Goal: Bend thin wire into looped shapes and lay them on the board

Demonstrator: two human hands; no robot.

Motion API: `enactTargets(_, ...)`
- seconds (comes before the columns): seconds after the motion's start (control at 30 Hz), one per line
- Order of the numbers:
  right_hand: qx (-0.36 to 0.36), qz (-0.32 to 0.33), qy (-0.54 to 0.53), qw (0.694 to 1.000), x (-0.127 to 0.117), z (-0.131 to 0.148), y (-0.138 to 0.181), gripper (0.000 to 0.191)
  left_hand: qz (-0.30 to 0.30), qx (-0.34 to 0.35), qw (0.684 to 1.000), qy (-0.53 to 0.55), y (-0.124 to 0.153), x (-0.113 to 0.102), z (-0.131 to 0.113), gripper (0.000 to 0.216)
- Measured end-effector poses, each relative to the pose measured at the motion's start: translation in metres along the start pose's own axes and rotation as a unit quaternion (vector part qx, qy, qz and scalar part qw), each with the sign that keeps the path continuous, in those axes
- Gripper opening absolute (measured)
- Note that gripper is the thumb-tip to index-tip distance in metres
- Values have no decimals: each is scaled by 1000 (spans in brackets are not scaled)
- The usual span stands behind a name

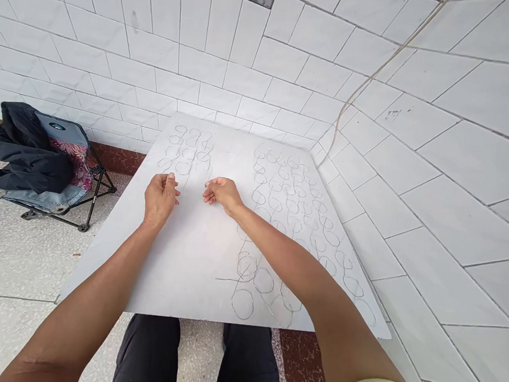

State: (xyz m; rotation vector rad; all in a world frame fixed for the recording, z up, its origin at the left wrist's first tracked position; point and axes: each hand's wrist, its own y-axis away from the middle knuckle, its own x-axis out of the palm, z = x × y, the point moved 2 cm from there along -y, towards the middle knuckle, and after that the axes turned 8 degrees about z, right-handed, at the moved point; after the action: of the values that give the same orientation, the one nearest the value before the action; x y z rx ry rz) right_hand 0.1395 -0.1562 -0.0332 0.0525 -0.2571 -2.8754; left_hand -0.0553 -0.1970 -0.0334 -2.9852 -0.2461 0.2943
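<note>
A white board lies in front of me, against a tiled wall corner. Thin wire rings lie on it in rows: a small group at the far left and a larger spread down the right side. My left hand hovers over the board just below the small group, thumb and fingertips pinched together; what they hold is too thin to make out. My right hand is a short gap to its right, palm down with fingers curled inward, next to the larger spread of rings.
A folding stool piled with dark clothes and a patterned bag stands on the floor to the left. A cable runs down the tiled wall at the right. My dark-trousered legs show under the board's near edge.
</note>
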Motion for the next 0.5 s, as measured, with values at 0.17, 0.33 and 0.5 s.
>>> enactTargets(0.17, 45, -33, -21, 998, 0, -1, -34, 14, -3, -4, 1000, -25, -1, -2, 0, 41)
enactTargets(0.33, 76, -42, -5, 996, 4, 0, -42, 17, -1, 0, 1000, -31, 2, 0, -3, 42)
enactTargets(0.5, 97, -42, 35, 994, 4, 4, -39, 19, -2, -6, 999, -43, 3, -1, -4, 42)
